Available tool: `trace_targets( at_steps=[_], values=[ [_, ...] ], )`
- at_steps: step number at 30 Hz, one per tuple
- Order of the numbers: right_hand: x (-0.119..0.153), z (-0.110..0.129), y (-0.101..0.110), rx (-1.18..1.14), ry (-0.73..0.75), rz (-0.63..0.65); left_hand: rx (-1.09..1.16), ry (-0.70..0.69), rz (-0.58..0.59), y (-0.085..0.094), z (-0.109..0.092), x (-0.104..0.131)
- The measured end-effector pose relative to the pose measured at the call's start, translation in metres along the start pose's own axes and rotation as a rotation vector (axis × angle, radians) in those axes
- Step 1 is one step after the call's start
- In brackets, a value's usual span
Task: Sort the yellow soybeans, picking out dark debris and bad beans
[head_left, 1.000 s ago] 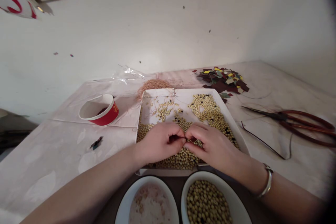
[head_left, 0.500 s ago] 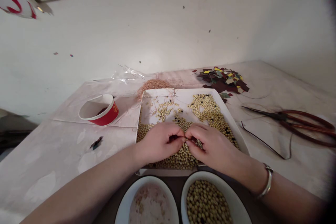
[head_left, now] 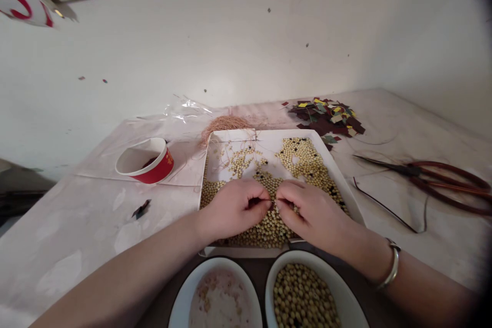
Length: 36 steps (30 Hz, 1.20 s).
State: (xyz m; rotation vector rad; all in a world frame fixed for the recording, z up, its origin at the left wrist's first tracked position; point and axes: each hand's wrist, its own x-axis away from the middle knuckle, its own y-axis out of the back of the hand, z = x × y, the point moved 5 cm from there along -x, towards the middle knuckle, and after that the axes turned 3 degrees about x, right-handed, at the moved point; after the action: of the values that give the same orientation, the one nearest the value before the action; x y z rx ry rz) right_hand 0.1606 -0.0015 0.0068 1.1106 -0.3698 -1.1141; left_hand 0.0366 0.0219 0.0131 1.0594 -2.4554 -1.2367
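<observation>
My left hand (head_left: 235,209) and my right hand (head_left: 314,211) face each other over a shallow white tray (head_left: 342,177). Small yellowish beads (head_left: 261,233), with a few black ones among them, lie in it. Each hand pinches with thumb and forefinger. Something tiny and thin sits between the fingertips, too small to make out. The two pinches are a small gap apart. In front of the tray stand two white bowls: the right bowl (head_left: 271,287) holds larger olive-yellow beads (head_left: 305,297), while the left bowl (head_left: 177,294) has only pinkish residue on its bottom.
To the left are a red and white paper cup (head_left: 156,170) and a small dark scrap (head_left: 141,209). A tangle of copper-coloured strands (head_left: 225,124) lies behind the tray near clear plastic (head_left: 186,110). Coloured scraps (head_left: 330,115) pile up at back right. Scissors (head_left: 418,171) and a bent dark strip (head_left: 384,205) lie right.
My right hand's fingertips have drawn slightly right, widening the gap from my left fingertips. My left hand stays in place.
</observation>
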Motion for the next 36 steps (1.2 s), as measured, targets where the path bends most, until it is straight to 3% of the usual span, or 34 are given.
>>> trace_targets(
  at_steps=[5,7,10,13,16,21,24,29,36],
  values=[
    [0.005,0.008,0.017,-0.092,-0.004,0.022,-0.01,-0.014,-0.019,0.001,0.0,0.001],
    [0.016,0.018,0.024,-0.143,0.001,0.109,-0.026,-0.006,-0.019,0.001,0.0,0.001],
    [0.038,0.034,0.027,-0.201,0.027,0.344,-0.042,0.01,-0.012,0.002,0.0,0.001],
    [0.046,0.039,0.028,-0.187,0.036,0.432,-0.035,0.017,-0.016,0.002,0.0,0.001],
    [0.031,0.021,0.027,-0.079,-0.022,0.387,-0.029,0.018,-0.017,0.002,0.0,0.001],
    [0.005,-0.04,0.026,0.276,-0.127,0.097,-0.016,0.017,-0.01,0.002,0.0,0.0],
    [0.004,-0.063,0.018,0.344,-0.152,0.092,-0.033,0.025,-0.012,0.002,0.001,0.0],
    [0.004,-0.065,0.012,0.313,-0.184,0.155,-0.043,0.025,-0.008,0.001,0.0,0.0],
    [0.002,-0.059,0.011,0.232,-0.155,0.133,-0.053,0.015,-0.003,0.001,-0.001,0.0]
  ],
)
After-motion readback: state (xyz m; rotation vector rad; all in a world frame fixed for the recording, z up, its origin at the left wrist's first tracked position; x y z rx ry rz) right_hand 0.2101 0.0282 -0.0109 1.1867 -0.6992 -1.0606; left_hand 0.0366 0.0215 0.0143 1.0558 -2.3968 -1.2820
